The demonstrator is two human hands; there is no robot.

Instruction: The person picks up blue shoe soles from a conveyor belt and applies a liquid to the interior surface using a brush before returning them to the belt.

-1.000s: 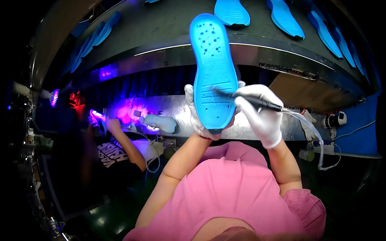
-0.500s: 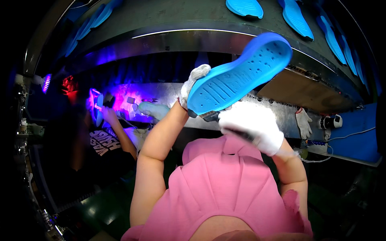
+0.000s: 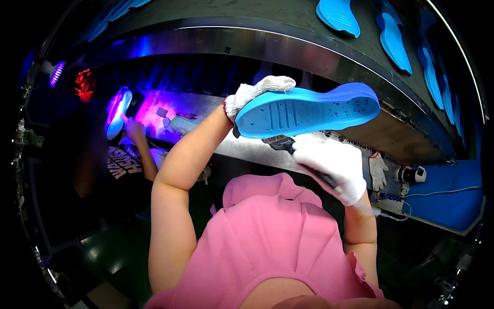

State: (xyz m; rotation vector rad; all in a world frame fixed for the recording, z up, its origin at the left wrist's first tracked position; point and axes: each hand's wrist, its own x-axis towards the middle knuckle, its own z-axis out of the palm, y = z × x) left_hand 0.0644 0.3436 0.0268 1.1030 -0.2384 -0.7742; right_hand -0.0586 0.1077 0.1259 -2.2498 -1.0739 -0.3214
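My left hand [image 3: 253,97], in a knit glove, grips a blue shoe sole [image 3: 309,114] by its left end and far edge. The sole lies nearly level across the view, its grooved, holed face turned toward me. In a white glove, my right hand [image 3: 337,167] is wrapped round a brush [image 3: 281,144] with a dark handle. Its bristles are at the sole's near edge; whether they touch cannot be told. A thin pale tube [image 3: 366,208] trails from the handle's rear end.
Beyond a metal rim, a dark curved conveyor [image 3: 247,13] carries several blue soles [image 3: 395,44]. On the bench behind my hands are a spare glove [image 3: 378,171] and a small black-and-white device [image 3: 413,174]. To the left, a co-worker's hand [image 3: 135,129] holds a sole [image 3: 119,114] under violet light.
The sole has swung from slanting up to the right to nearly level, its right end lowered. My brush hand stays near its lower edge. The co-worker's sole has tilted, and conveyor soles have shifted in view.
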